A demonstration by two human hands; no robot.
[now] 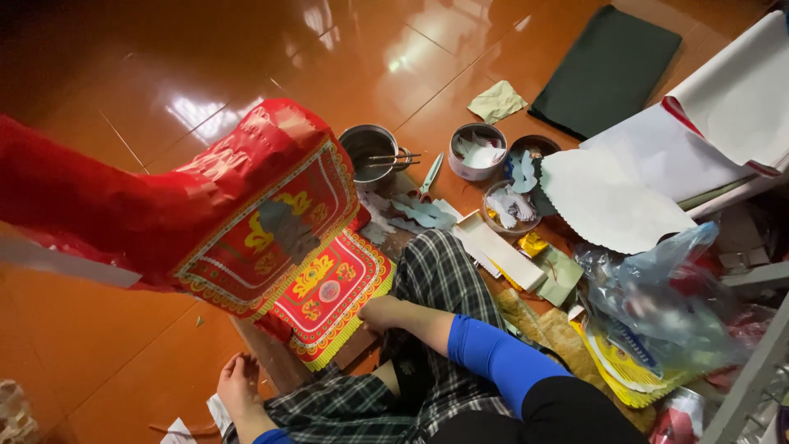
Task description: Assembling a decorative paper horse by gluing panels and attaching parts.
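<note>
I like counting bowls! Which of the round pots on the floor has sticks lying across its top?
The grey metal pot, the one next to the big red paper shape. Two thin sticks lie across its rim; the other round containers hold pale paper cut-outs instead.

A large red paper figure [156, 197], wrapped in shiny crinkled red paper, is tilting across the tiled floor from the left edge towards the middle. A red and gold patterned paper panel [271, 238] with a grey cut-out at its centre is covering its flat end. A second red and gold patterned sheet [333, 296], fringed in yellow, is lying flat just beneath it.
</note>
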